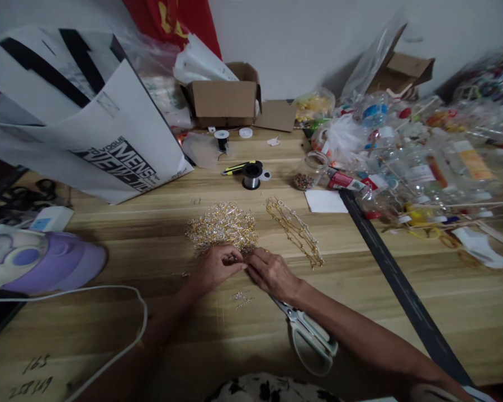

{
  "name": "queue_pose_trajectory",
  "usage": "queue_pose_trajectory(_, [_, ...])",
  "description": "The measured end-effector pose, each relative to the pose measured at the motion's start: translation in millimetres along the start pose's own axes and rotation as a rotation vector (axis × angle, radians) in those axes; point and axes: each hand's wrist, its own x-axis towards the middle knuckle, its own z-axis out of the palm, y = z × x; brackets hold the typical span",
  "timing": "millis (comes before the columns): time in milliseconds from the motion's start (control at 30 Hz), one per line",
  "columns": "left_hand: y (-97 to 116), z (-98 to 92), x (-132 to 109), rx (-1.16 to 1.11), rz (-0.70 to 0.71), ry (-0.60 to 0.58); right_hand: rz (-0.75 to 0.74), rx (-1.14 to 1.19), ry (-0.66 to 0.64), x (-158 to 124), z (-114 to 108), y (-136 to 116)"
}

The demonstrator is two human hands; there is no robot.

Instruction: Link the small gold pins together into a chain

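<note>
My left hand (218, 269) and my right hand (274, 274) meet at the near edge of a glittering pile of small gold and silver pieces (224, 223). Thumb and fingers are pinched together on both hands, their tips touching or nearly so. Whatever they hold is too small to make out. A few short silvery pieces (241, 296) lie on the wood just below. Scissors with pale handles (312, 340) rest beside my right wrist, the blade tips hidden by that hand. Gold and silver chains (295, 231) are stretched out to the right of the pile.
A wire spool (251, 176), a yellow-black cutter (235, 167) and a black thread spool (222, 140) stand behind the pile. Plastic bottles (423, 162) crowd the right, past a dark strip (398, 279). A large white bag (121, 128), purple cap (75, 259) and white cable (140, 312) occupy the left.
</note>
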Motion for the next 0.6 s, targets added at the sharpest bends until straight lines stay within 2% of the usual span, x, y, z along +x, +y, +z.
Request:
queue_pose_trajectory(200, [1.6,-2.1,0.4,0.107,0.121,-0.007,-0.002,-0.035,0.004,0.5,0.9,-0.3])
queue_pose_trajectory(400, [0.5,-5.6,1.5,0.065,0.055,-0.057,0.034,0.001,-0.026,1.9,-2.2,-2.4])
queue_pose_trajectory(600, [2.8,-10.5,1.5,-0.083,-0.010,-0.115,0.122,0.047,-0.138,7.3,-22.6,-6.8])
